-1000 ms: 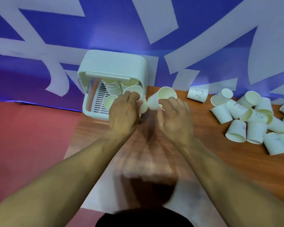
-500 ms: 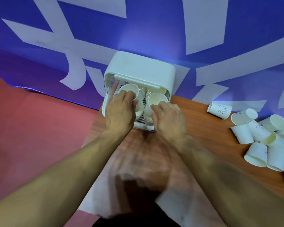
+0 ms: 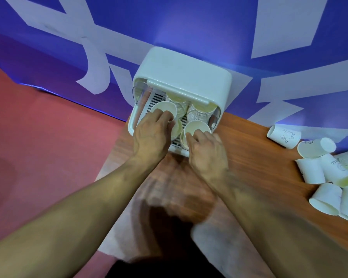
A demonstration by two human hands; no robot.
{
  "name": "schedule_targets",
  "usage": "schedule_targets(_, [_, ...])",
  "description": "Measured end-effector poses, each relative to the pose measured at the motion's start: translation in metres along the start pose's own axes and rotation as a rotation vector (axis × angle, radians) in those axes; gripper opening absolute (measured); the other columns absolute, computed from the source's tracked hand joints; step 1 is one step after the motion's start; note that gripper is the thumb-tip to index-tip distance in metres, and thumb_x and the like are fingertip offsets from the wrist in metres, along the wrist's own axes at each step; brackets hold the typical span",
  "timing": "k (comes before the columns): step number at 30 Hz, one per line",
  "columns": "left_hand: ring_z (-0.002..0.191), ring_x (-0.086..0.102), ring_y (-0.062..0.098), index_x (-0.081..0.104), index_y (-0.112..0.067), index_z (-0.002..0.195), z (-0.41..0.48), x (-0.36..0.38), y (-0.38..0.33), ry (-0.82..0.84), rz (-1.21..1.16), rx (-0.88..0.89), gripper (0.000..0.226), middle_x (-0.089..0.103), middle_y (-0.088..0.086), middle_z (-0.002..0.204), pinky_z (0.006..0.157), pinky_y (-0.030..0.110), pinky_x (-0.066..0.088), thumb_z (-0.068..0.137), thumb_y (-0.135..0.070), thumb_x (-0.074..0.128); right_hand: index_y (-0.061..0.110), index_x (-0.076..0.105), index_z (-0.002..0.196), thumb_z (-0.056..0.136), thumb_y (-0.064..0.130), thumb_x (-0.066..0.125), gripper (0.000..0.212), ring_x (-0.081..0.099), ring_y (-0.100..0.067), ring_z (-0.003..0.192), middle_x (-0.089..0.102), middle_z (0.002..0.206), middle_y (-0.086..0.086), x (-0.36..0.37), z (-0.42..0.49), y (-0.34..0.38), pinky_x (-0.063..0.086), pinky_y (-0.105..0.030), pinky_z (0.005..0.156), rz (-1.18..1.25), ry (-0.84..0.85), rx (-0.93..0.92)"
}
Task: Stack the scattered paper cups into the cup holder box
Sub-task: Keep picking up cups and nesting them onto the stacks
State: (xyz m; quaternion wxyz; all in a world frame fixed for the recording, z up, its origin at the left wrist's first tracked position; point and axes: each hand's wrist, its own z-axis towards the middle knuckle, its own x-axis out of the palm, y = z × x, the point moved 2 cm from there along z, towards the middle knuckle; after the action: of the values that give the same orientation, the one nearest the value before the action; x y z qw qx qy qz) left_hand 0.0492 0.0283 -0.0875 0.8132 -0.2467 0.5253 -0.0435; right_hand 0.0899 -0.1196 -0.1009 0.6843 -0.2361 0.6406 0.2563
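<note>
Head view: both bare forearms rise from the lower corners and meet at centre frame, at the open front of the white cup holder box (image 3: 185, 77); the left hand (image 3: 151, 133) lies palm down, its fingers curled over the near rim of a paper cup (image 3: 163, 108) inside the box's left side; the right hand (image 3: 206, 149), just beside it, pinches the rim of a second cup (image 3: 197, 127) with bent fingers, in front of the nested stacks (image 3: 197, 115); the scattered cups (image 3: 311, 173) lie on the wooden table (image 3: 259, 157) at the right edge.
</note>
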Motion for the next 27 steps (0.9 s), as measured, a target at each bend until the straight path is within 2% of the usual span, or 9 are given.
schedule_targets(3, [0.077, 0.059, 0.029, 0.064, -0.014, 0.088, -0.002, 0.004, 0.000, 0.021, 0.005, 0.010, 0.006, 0.059, 0.002, 0.079, 0.050, 0.030, 0.039, 0.089, -0.020, 0.065, 0.012, 0.067, 0.109, 0.075, 0.007, 0.064, 0.034, 0.056, -0.028, 0.076, 0.058, 0.083, -0.004, 0.010, -0.001, -0.005, 0.040, -0.035, 0.070, -0.013, 0.096, 0.010])
schedule_targets(6, [0.074, 0.058, 0.028, 0.067, -0.016, 0.086, -0.003, 0.008, 0.002, 0.053, 0.019, 0.012, 0.007, 0.061, 0.000, 0.078, 0.052, 0.027, 0.035, 0.089, -0.022, 0.067, 0.016, 0.049, 0.135, 0.091, 0.010, 0.046, 0.045, 0.053, -0.028, 0.101, 0.058, 0.107, -0.005, 0.015, 0.001, -0.007, 0.036, -0.035, 0.088, 0.063, 0.258, 0.010])
schedule_targets(8, [0.074, 0.057, 0.027, 0.069, -0.018, 0.085, -0.002, 0.010, 0.005, 0.065, 0.027, 0.001, 0.008, 0.061, -0.001, 0.078, 0.053, 0.026, 0.032, 0.089, -0.024, 0.067, 0.021, 0.041, 0.141, 0.094, 0.012, 0.041, 0.048, 0.050, -0.026, 0.109, 0.057, 0.113, -0.003, 0.017, 0.002, -0.007, 0.032, -0.033, 0.095, 0.104, 0.290, 0.032])
schedule_targets(13, [0.076, 0.059, 0.028, 0.073, -0.018, 0.086, 0.000, 0.017, 0.008, 0.132, 0.027, 0.016, 0.010, 0.064, -0.001, 0.079, 0.053, 0.031, 0.042, 0.088, -0.026, 0.068, 0.023, 0.043, 0.141, 0.092, 0.012, 0.043, 0.050, 0.049, -0.026, 0.111, 0.058, 0.112, -0.003, 0.020, 0.006, -0.003, 0.031, -0.032, 0.099, 0.123, 0.292, 0.028])
schedule_targets(16, [0.080, 0.060, 0.031, 0.075, -0.019, 0.088, -0.002, 0.025, 0.010, 0.236, 0.022, 0.016, 0.015, 0.066, 0.001, 0.082, 0.059, 0.037, 0.049, 0.092, -0.029, 0.064, 0.023, 0.043, 0.140, 0.092, 0.012, 0.042, 0.049, 0.049, -0.027, 0.112, 0.058, 0.113, -0.004, 0.022, 0.008, -0.003, 0.030, -0.032, 0.101, 0.155, 0.301, 0.034])
schedule_targets(20, [0.081, 0.059, 0.032, 0.072, -0.018, 0.083, -0.012, 0.036, 0.015, 0.365, 0.049, 0.010, 0.022, 0.062, 0.002, 0.080, 0.061, 0.039, 0.049, 0.094, -0.030, 0.056, 0.023, 0.043, 0.139, 0.092, 0.015, 0.044, 0.048, 0.049, -0.026, 0.111, 0.058, 0.111, -0.003, 0.025, 0.007, -0.004, 0.029, -0.032, 0.101, 0.173, 0.303, 0.028])
schedule_targets(27, [0.084, 0.059, 0.032, 0.071, -0.017, 0.084, -0.005, 0.040, 0.010, 0.439, 0.084, -0.025, 0.020, 0.062, 0.003, 0.084, 0.062, 0.035, 0.044, 0.093, -0.029, 0.058, 0.019, 0.052, 0.132, 0.093, 0.019, 0.049, 0.039, 0.053, -0.027, 0.104, 0.061, 0.103, -0.004, 0.029, 0.007, -0.003, 0.034, -0.033, 0.095, 0.181, 0.241, 0.040])
